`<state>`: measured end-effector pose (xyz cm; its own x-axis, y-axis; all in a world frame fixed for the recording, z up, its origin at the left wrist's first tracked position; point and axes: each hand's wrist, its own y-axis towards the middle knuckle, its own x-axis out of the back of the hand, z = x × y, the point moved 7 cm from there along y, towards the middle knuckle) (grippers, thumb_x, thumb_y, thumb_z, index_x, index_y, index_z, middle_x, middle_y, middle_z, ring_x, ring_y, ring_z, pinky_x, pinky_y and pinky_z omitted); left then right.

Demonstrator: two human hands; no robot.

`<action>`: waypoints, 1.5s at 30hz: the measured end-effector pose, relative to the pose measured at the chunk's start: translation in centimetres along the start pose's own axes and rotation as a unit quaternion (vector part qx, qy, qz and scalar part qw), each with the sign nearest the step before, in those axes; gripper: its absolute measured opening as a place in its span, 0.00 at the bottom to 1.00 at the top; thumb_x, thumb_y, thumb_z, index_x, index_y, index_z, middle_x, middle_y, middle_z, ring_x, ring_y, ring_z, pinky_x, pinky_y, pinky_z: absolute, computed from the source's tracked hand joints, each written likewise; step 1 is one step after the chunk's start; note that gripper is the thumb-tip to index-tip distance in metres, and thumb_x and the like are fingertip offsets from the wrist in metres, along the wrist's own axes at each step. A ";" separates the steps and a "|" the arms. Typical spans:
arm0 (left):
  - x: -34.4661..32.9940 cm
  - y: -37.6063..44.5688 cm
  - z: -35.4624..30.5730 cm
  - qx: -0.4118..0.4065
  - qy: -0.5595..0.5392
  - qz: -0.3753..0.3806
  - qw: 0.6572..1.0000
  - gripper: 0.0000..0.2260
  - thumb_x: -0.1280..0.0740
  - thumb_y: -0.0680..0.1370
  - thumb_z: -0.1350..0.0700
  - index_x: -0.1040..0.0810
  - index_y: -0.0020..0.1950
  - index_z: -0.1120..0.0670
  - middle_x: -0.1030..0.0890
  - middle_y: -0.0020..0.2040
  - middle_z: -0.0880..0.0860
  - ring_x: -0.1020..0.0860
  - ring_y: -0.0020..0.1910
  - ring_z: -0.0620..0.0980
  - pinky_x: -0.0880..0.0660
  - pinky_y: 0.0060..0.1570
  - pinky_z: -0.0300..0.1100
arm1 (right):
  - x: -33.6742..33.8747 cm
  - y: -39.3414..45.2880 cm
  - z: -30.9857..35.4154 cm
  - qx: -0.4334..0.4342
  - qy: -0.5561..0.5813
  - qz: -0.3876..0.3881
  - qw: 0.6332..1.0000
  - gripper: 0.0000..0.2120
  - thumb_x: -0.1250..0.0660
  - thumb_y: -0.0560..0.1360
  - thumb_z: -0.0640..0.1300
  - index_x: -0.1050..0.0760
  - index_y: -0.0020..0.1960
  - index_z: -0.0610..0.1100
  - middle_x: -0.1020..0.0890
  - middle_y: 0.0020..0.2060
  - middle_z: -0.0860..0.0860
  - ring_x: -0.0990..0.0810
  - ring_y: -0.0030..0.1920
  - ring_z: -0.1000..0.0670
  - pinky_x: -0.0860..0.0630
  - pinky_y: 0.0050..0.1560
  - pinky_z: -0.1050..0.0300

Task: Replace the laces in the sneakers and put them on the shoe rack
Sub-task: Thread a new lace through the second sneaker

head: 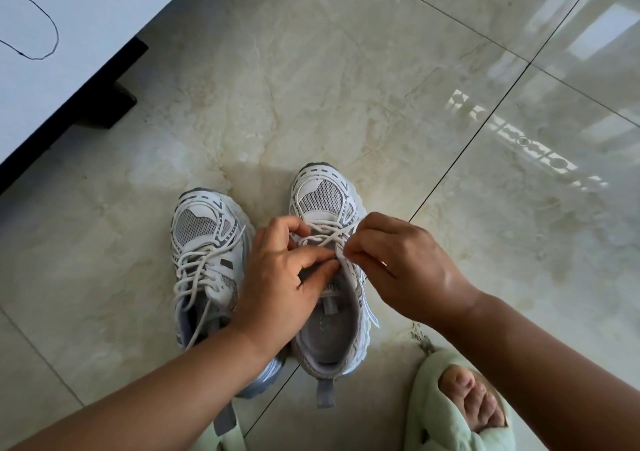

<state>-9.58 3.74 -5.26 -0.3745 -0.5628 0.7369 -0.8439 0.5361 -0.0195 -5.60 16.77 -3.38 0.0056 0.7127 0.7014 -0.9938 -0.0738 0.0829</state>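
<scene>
Grip: right hand (pixel 398 267), thumb and forefinger closed in a pinch on the white lace (pixel 322 239) at an upper eyelet on the outer side of the right-hand sneaker (pixel 329 270); left hand (pixel 280 277), thumb and forefinger likewise pinched on the lace or the tongue edge just across from it, which of the two cannot be told, its remaining fingers curled over the throat of the shoe. Both hands meet above the tongue, nearly touching. Item in hand: grey-and-white mesh sneaker, upright on the floor, toe pointing away, lace crossed through the lower eyelets only, upper eyelets bare, collar wide open with the insole showing. Companion item: left-hand sneaker (pixel 207 260), just beside the first, partly under the left forearm, laced higher up but loose, ends trailing into the shoe, no bow seen. Surface: glossy marble-pattern floor tiles (pixel 381 86). Adjacent: pale green slipper (pixel 460 409) on the person's foot, near the heel of the worked shoe; a second green slipper edge at the bottom margin; white furniture (pixel 62 52) on dark feet at upper left, a thin dark thread (pixel 52 27) looped on it. Status, as judged: lacing under way on the right-hand sneaker, whether removal or threading cannot be told; tying of both and placement remain. No shoe rack in view.
</scene>
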 end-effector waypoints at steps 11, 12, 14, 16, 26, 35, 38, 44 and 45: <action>0.1 0.1 -0.6 0.010 0.015 -0.003 1.000 0.11 0.35 0.68 0.46 0.17 0.38 0.51 0.25 0.51 0.50 0.26 0.49 0.53 0.26 0.48 0.53 | 0.0 -1.2 -0.5 -0.111 0.035 -0.022 0.993 0.15 0.36 0.66 0.59 0.28 0.41 0.47 0.28 0.39 0.55 0.29 0.31 0.55 0.29 0.31 0.59; 0.2 0.1 -0.6 0.001 0.017 -0.006 1.000 0.10 0.34 0.68 0.47 0.17 0.38 0.52 0.25 0.52 0.51 0.25 0.48 0.53 0.26 0.47 0.55 | -0.1 -1.4 -0.4 -0.115 0.013 -0.023 0.993 0.16 0.37 0.65 0.61 0.30 0.39 0.48 0.29 0.37 0.56 0.29 0.31 0.54 0.30 0.30 0.59; 0.7 0.1 -0.9 -0.026 0.023 -0.018 0.999 0.08 0.32 0.68 0.49 0.17 0.38 0.52 0.26 0.52 0.50 0.24 0.45 0.50 0.26 0.46 0.58 | -0.4 -1.6 -0.3 -0.128 -0.015 -0.031 0.991 0.13 0.38 0.65 0.59 0.32 0.35 0.49 0.31 0.33 0.57 0.30 0.29 0.51 0.31 0.28 0.57; 1.6 0.0 -1.5 -0.049 0.037 -0.041 0.997 0.06 0.31 0.68 0.50 0.18 0.37 0.52 0.27 0.50 0.49 0.26 0.43 0.47 0.28 0.46 0.59 | -0.7 -1.6 -0.3 -0.152 -0.030 -0.038 0.987 0.10 0.40 0.64 0.55 0.35 0.32 0.50 0.32 0.30 0.57 0.30 0.28 0.49 0.33 0.27 0.57; 8.6 0.1 5.0 0.139 0.235 -0.099 0.957 0.08 0.41 0.61 0.50 0.28 0.28 0.53 0.23 0.43 0.54 0.25 0.45 0.59 0.36 0.50 0.53 | -1.2 -2.4 -1.0 -0.242 -0.002 -0.053 0.969 0.16 0.33 0.65 0.46 0.39 0.27 0.50 0.32 0.23 0.54 0.31 0.27 0.50 0.40 0.27 0.60; 9.5 0.2 7.0 0.163 0.265 -0.088 0.946 0.06 0.39 0.62 0.52 0.29 0.29 0.53 0.24 0.41 0.53 0.27 0.46 0.58 0.39 0.49 0.50 | -1.1 -2.9 -0.8 -0.275 -0.022 -0.078 0.958 0.14 0.34 0.65 0.45 0.38 0.27 0.48 0.35 0.22 0.54 0.32 0.25 0.47 0.45 0.26 0.61; 9.0 -0.1 6.1 0.103 0.180 -0.069 0.976 0.09 0.42 0.63 0.50 0.30 0.29 0.54 0.24 0.40 0.51 0.25 0.43 0.57 0.33 0.48 0.50 | -1.0 -2.9 -1.1 -0.284 -0.017 -0.075 0.956 0.17 0.32 0.65 0.43 0.39 0.27 0.48 0.34 0.23 0.54 0.32 0.27 0.49 0.43 0.27 0.59; 8.5 -0.7 -0.2 -0.030 -0.156 0.069 0.985 0.05 0.36 0.68 0.58 0.29 0.32 0.55 0.20 0.46 0.43 0.21 0.47 0.45 0.29 0.48 0.34 | -1.4 -1.9 0.0 -0.208 0.029 -0.046 0.977 0.13 0.40 0.66 0.48 0.25 0.50 0.49 0.27 0.43 0.54 0.27 0.39 0.51 0.29 0.38 0.55; 7.9 -0.9 -1.2 -0.047 -0.172 0.107 0.978 0.04 0.35 0.69 0.58 0.27 0.33 0.55 0.19 0.46 0.44 0.20 0.46 0.45 0.29 0.47 0.33 | -1.8 -1.6 0.4 -0.171 0.036 -0.028 0.984 0.18 0.42 0.66 0.47 0.25 0.54 0.51 0.27 0.49 0.52 0.27 0.45 0.49 0.29 0.44 0.53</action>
<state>-11.32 -0.41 1.43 -0.6598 -0.6012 0.4507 -0.6992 0.7110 -0.0752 -4.00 15.31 -4.48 0.0667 0.7580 0.6488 -0.9715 0.1977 -0.1310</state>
